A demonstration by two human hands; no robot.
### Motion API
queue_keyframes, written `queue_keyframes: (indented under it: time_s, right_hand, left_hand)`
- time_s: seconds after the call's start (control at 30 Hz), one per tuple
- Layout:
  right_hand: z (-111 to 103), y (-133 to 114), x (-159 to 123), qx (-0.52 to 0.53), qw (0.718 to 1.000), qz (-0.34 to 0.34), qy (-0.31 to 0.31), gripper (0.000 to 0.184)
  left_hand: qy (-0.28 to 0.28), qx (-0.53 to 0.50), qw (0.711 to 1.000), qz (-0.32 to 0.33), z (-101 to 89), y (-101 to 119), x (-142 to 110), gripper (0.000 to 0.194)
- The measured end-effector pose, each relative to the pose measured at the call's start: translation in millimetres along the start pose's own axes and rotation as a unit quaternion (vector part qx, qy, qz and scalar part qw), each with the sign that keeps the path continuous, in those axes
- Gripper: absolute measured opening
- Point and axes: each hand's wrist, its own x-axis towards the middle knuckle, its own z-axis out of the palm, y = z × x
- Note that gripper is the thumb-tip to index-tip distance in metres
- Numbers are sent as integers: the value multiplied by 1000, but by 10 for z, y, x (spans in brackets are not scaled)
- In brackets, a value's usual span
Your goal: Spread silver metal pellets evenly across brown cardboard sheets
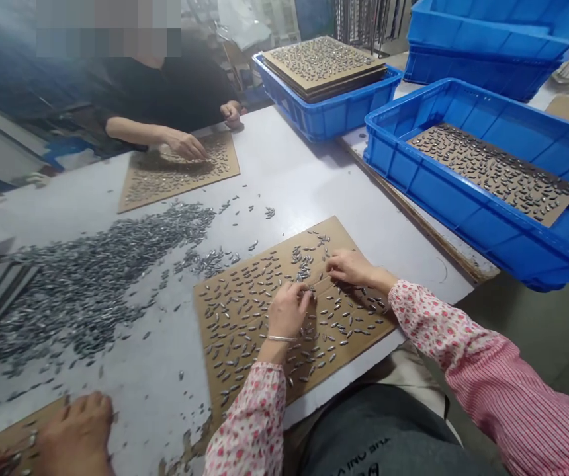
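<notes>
A cardboard sheet [314, 311] lies in front of me, dotted with small spindle-shaped metal pieces [232, 362] set apart from one another. Near its far edge is a small heap of the same pieces [304, 264]. My left hand [288, 311], with a bracelet at the wrist, is closed with thumb and fingertips at the near side of that heap, around a small metal piece. Just right of the heap, my right hand [350, 267] has its fingers pressed together low over the sheet; what they hold, if anything, is hidden.
A large pile of metal pieces [96, 277] covers the white table's left side. Across from me a person's hand [185, 144] works over another cardboard sheet [215, 173]; another person's hand [79, 430] is at lower left. Blue crates [309, 119] holding filled sheets stand at right.
</notes>
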Motion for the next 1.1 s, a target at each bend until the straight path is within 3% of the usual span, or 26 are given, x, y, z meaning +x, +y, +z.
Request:
queue_keyframes:
  time_s: [0.2,0.47,0.87,1.1]
  right_hand:
    - [101,-162,160,-50,998,-17,-20,19]
    - [-57,-244,30,-67,992,-54,-89,16]
    - [97,-274,-48,-15,993,-90,-77,14]
    - [15,-418,-158,-15,991,-88,-102,13]
  left_hand:
    - [-33,5,999,-36,-206,64,-111,15]
    - [-31,105,994,-6,6,230,-152,18]
    - [-30,92,993,65,79,169,-256,25]
    - [-6,12,1000,-4,-83,-33,-359,22]
